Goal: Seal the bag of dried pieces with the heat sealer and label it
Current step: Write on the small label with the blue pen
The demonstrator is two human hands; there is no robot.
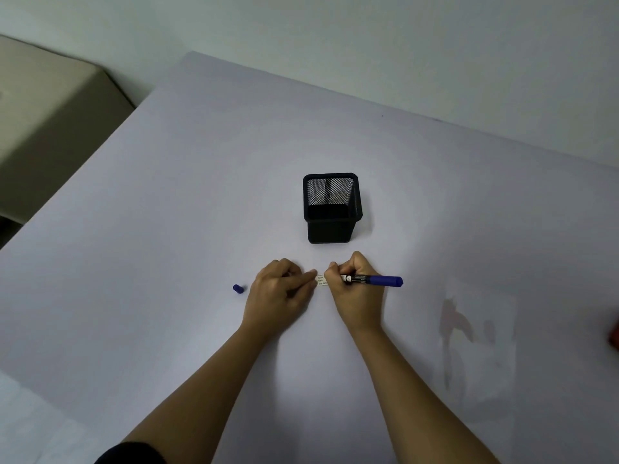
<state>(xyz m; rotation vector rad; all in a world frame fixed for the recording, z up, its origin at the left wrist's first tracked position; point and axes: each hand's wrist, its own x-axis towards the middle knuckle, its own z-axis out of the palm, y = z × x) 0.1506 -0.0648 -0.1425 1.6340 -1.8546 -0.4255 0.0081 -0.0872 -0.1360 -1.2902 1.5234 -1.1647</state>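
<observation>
A small white label (321, 280) with printed lines lies flat on the pale table (201, 195) between my hands. My left hand (279, 289) rests on the table with its fingertips pressing the label's left end. My right hand (353, 286) grips a blue marker (378, 280), tip down at the label, barrel pointing right. The marker's blue cap (237, 288) lies loose on the table to the left of my left hand. A clear bag (475, 339) with pale dried pieces lies flat on the table at the right.
A black mesh pen holder (331, 209) stands just beyond my hands. Something red (614, 333) shows at the right frame edge. A beige surface (43, 105) lies past the table's left edge, and a white wall runs behind.
</observation>
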